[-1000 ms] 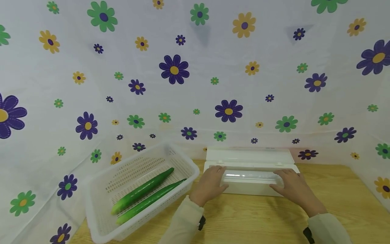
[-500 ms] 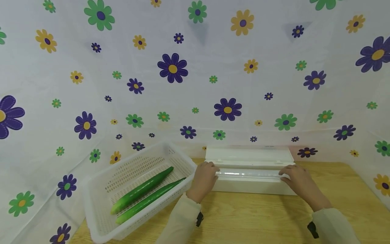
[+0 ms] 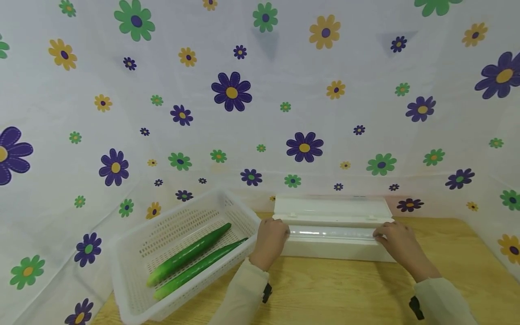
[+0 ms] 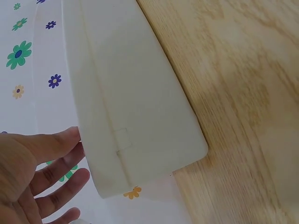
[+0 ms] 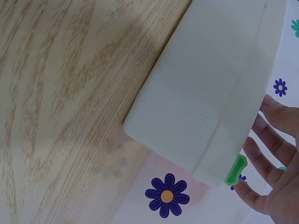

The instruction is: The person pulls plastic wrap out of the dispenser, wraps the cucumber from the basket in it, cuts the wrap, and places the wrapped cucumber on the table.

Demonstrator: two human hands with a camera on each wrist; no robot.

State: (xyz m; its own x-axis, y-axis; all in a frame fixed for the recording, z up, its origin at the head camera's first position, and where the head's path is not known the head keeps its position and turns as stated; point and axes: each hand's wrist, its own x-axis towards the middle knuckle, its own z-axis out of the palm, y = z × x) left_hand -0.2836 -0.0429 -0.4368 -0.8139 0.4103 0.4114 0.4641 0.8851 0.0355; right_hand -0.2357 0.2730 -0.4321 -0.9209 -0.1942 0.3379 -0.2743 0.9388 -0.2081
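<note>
- Long white box (image 3: 333,251), hard-looking, on the table's far side, right of centre; lid (image 3: 333,206) tipped back far, as it was one second ago.
- Clear, glossy film roll (image 3: 333,232) lying lengthwise in the box.
- Left hand (image 3: 271,243), at the roll's left end; grip narrow, thumb and fingertips drawn together. Film between them: cannot tell.
- Right hand (image 3: 400,246), at the right end; grip likewise narrow, contents cannot be told. Both hands stand farther apart than a second earlier.
- Small green piece (image 5: 236,170), at the box's right end, by the little finger.
- White perforated plastic basket (image 3: 130,280), left; right corner just beside the left hand.
- Two long green cucumbers (image 3: 188,254), inside, unmoved.
- Light wood-grain table (image 3: 325,293): surface extends near and right of the box.
- White flower-printed sheet (image 3: 260,122): bounds the far side, close behind the lid.
</note>
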